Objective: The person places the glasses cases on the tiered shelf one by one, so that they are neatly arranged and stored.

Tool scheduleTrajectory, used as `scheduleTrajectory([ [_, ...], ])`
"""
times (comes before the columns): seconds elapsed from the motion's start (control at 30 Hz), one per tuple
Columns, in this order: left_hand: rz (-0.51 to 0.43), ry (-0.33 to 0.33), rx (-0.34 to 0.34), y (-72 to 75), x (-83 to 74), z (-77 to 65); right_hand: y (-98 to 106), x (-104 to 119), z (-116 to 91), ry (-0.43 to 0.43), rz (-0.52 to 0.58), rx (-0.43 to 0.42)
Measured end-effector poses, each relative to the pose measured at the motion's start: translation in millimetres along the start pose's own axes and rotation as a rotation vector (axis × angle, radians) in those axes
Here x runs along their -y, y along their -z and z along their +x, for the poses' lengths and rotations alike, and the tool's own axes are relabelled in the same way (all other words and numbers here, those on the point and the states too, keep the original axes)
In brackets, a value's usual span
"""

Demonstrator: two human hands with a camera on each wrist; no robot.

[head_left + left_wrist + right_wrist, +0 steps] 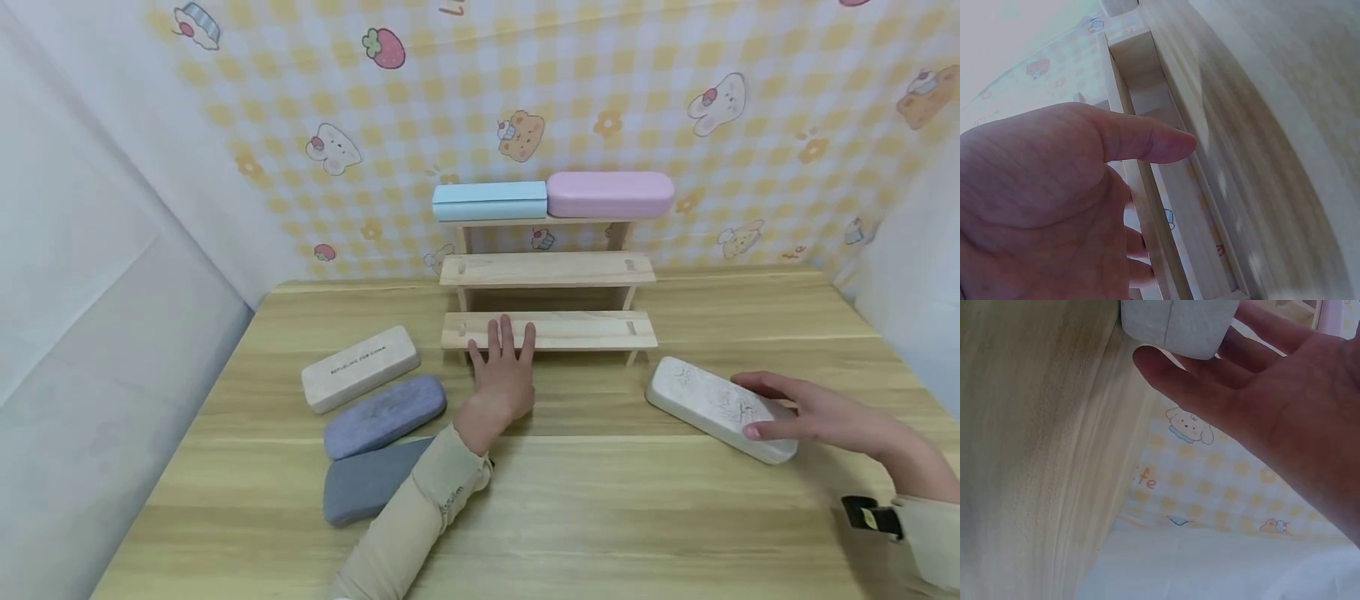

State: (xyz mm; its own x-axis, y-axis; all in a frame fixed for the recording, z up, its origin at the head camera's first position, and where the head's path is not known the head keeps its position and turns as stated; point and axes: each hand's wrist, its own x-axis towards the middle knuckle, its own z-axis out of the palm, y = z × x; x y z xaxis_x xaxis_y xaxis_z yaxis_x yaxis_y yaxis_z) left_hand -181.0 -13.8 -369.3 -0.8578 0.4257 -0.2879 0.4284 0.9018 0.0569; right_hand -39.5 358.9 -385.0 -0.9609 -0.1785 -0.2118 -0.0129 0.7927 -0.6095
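Observation:
My left hand (504, 385), fingers spread and straight, rests at the front of the lowest board (585, 331) of a three-tier wooden rack. In the left wrist view its thumb (1147, 139) points out past the board's edge, and nothing is held. To the right, a marbled white glasses case (697, 400) with faint script lies slantwise on the table. My right hand (813, 410) holds its near right end, thumb on the near side and fingers over the far edge. The right wrist view shows this white case's end between thumb and fingers.
On the rack's top board sit a light blue case (491, 202) and a pink case (611, 194). Left of the rack lie a cream case (360, 369) with lettering, a purple-blue case (385, 417) and a grey-blue case (367, 482), partly behind my left sleeve. A checked cloth (600, 75) hangs behind.

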Motion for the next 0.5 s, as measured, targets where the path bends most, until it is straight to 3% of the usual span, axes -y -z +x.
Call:
scheduleTrajectory([
  [0.2, 0.004, -0.011, -0.009, -1.2, -0.4, 0.0, -4.4, 2.1, -3.3, -0.016, -0.066, 0.017],
  [0.5, 0.008, -0.005, -0.003, -0.1, 0.1, -0.3, -6.0, 6.8, 2.9, -0.027, -0.161, -0.041],
])
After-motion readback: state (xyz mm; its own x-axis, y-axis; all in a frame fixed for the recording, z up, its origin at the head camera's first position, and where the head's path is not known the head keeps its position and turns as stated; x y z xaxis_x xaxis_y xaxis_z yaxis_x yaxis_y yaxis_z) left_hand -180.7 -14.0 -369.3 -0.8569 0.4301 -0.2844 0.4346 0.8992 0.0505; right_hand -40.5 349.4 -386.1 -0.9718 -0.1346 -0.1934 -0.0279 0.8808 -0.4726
